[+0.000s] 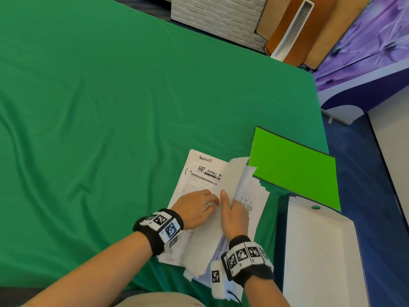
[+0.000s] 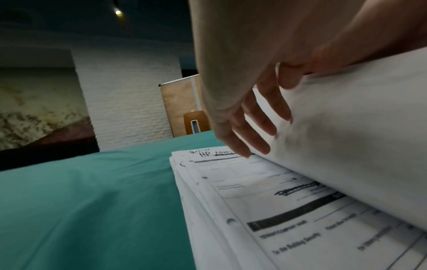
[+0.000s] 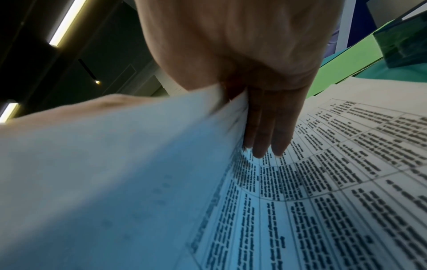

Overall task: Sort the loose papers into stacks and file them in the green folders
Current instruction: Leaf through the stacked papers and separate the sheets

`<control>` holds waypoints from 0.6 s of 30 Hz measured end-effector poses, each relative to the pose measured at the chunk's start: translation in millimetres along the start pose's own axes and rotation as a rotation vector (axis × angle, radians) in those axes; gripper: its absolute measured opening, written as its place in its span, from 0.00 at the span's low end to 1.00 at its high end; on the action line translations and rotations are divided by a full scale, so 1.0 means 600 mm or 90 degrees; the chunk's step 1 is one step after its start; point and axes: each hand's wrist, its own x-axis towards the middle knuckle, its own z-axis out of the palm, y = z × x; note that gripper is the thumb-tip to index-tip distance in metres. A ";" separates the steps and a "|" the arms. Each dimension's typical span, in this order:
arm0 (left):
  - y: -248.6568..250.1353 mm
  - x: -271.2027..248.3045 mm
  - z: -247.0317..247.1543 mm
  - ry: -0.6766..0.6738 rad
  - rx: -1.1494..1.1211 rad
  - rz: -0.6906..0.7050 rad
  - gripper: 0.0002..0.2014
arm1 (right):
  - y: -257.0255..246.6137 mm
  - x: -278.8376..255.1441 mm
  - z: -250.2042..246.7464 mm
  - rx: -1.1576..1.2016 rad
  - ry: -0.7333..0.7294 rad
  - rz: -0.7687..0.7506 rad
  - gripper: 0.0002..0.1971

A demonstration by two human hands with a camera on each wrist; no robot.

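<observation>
On green cloth [image 1: 110,107], paper stack [image 1: 199,173] long axis pointing away, right hand [image 1: 232,214] fingers gripping lifted sheets [image 1: 234,173], left hand [image 1: 195,210] flat

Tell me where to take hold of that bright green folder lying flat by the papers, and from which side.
Probably the green folder by its far right edge, coming from the right. Its near left corner is overlapped by the lifted papers, and its near end sits against the open box file. The right edge lies free near the table edge, so fingers could slide under.
</observation>
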 end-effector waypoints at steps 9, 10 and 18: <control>-0.068 0.054 -0.020 0.135 0.044 -0.340 0.25 | 0.013 -0.002 -0.024 -0.057 0.025 0.028 0.17; -0.072 0.063 -0.025 0.140 0.040 -0.341 0.25 | 0.015 -0.001 -0.026 -0.051 0.020 0.032 0.17; -0.096 0.112 -0.061 0.102 -0.063 -0.345 0.11 | 0.030 0.006 -0.026 -0.017 0.010 0.043 0.20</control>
